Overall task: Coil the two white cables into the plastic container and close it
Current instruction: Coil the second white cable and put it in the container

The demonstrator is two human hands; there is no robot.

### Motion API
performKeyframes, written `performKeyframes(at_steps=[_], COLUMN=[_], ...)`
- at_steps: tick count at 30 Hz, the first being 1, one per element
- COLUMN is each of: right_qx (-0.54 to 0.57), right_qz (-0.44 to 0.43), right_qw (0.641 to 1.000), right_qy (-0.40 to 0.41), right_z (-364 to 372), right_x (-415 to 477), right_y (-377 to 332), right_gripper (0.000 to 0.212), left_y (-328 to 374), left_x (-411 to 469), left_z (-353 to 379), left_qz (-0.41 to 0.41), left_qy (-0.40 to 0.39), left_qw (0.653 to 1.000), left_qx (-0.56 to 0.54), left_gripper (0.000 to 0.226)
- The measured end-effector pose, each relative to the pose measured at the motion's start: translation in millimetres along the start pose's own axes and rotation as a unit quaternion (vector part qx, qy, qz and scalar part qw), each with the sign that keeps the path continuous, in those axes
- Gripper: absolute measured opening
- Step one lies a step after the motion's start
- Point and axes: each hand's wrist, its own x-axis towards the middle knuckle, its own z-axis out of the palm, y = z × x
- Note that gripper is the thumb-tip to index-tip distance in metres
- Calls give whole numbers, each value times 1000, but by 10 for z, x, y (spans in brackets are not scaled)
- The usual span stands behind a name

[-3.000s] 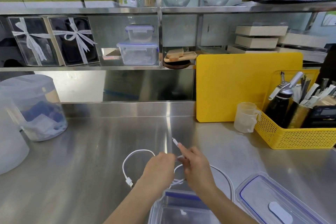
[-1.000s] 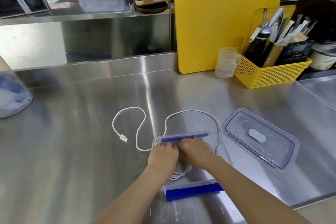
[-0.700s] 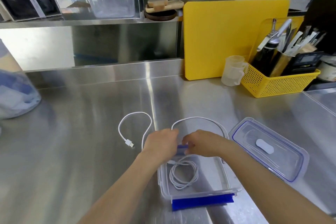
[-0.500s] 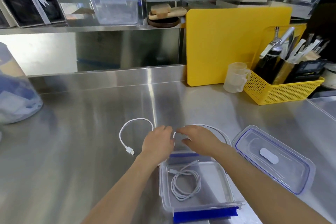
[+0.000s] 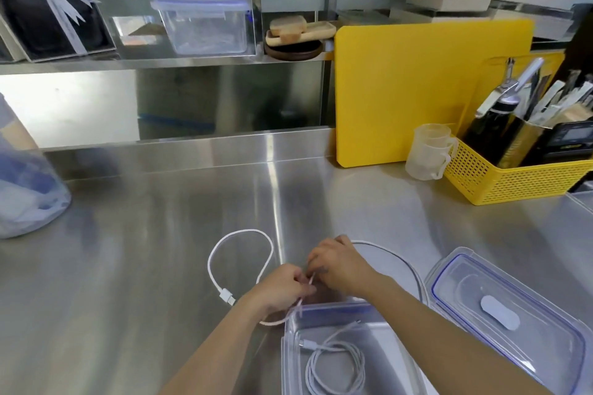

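Observation:
One white cable [image 5: 337, 369] lies coiled inside the open clear plastic container [image 5: 290, 349] at the bottom centre. The second white cable [image 5: 240, 234] is spread on the steel counter beyond it, looping left to a USB plug [image 5: 227, 296] and right toward the lid. My left hand [image 5: 282, 290] and my right hand [image 5: 340, 266] meet just past the container's far rim, both pinching this loose cable. The clear lid [image 5: 513, 314] with a blue seal lies flat to the right of the container.
A yellow cutting board [image 5: 426, 90] leans on the back wall. Beside it stand a small measuring cup [image 5: 430, 151] and a yellow basket [image 5: 519, 176] of tools. A clear tub [image 5: 22, 189] sits far left. Shelves above hold boxes and containers.
The first cable went coiled into the container and my hands came out of it. They moved past its far rim and took hold of the second cable on the counter.

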Motion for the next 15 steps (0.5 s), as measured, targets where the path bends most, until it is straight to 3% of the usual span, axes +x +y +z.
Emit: performKeyframes(at_steps=[3, 6, 8, 10, 13, 15], right_qx=[50, 165, 136, 31, 61, 72], right_qz=[38, 169, 226, 187, 4, -44], right_qw=[991, 952, 937, 948, 955, 953], right_qy=[115, 197, 228, 257, 291, 292], right_z=[-72, -305, -402, -421, -407, -505], right_x=[60, 103, 157, 194, 271, 313], right_y=[194, 344, 388, 333, 104, 65], right_gripper=[32, 25, 24, 21, 22, 18], left_y=[88, 263, 359, 431, 592, 652], left_x=[28, -33, -58, -47, -57, -94], left_z=[-144, -363, -483, -540, -505, -507], left_qz=[50, 104, 133, 149, 186, 205], left_qy=[60, 118, 149, 175, 173, 163], left_qw=[995, 986, 979, 973, 966, 963], left_qx=[-67, -48, -34, -24, -36, -66], left_gripper=[28, 25, 26, 28, 32, 30])
